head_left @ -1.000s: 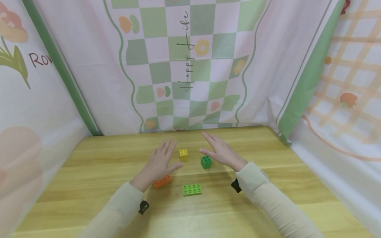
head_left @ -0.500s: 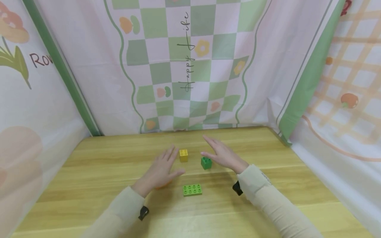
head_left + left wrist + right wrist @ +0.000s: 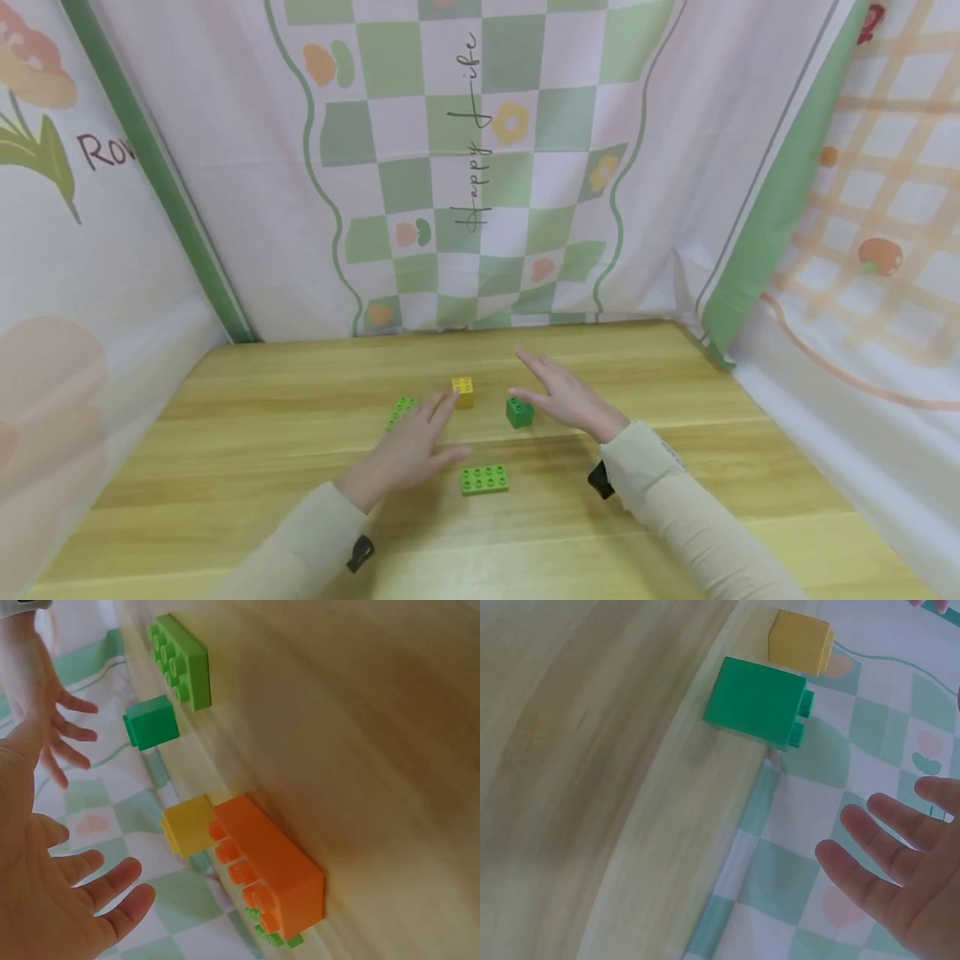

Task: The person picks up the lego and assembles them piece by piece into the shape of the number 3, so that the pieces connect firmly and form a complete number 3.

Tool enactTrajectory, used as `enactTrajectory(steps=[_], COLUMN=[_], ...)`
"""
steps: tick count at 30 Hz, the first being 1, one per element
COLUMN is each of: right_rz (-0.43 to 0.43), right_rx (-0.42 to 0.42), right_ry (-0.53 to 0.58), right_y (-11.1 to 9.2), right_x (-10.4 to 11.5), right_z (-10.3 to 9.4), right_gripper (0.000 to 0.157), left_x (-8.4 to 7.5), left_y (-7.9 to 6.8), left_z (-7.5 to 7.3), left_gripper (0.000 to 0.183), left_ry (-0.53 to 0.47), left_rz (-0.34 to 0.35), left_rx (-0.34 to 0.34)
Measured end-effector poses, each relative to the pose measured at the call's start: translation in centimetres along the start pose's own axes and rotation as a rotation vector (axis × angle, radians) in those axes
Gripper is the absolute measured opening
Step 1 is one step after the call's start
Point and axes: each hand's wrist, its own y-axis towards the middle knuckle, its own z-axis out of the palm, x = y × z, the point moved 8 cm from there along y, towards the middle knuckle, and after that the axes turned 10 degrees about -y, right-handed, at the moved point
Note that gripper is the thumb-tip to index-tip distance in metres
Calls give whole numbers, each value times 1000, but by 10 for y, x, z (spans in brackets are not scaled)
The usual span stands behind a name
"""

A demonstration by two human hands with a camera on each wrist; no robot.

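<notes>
My left hand (image 3: pixel 408 450) hovers palm down with fingers extended. In the left wrist view an orange brick (image 3: pixel 277 862) is nearest to it; in the head view that brick is hidden under the hand. Beyond the fingers, a light green brick (image 3: pixel 401 410) is partly covered. A yellow brick (image 3: pixel 462 393) stands near the left fingertips. My right hand (image 3: pixel 570 400), also with fingers extended, is held above and beside a dark green brick (image 3: pixel 519 412). Nearer to me, between the hands, lies another light green brick (image 3: pixel 483 480). Neither hand holds anything.
The bricks sit on a wooden table (image 3: pixel 675 517). A checked cloth (image 3: pixel 480 167) hangs behind the table's far edge, with printed cloth walls on the left (image 3: pixel 45 275) and right (image 3: pixel 885 208).
My left hand has drawn back toward me, covering the orange brick and exposing the far light green brick. The right hand has shifted slightly nearer and to the right. The bricks have stayed put.
</notes>
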Motion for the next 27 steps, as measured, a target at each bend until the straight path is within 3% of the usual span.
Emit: enactTrajectory(steps=[10,27], right_rz=[-4,49], right_rx=[44,103], right_ry=[67,145], right_y=[-2,-4], right_x=[-7,-23], right_z=[11,22], right_gripper=[69,69], left_x=[1,12], left_y=[-6,-14], left_z=[9,34], left_gripper=[81,76], left_ry=[-56,-188], left_rz=[-11,-124], left_rx=[18,150])
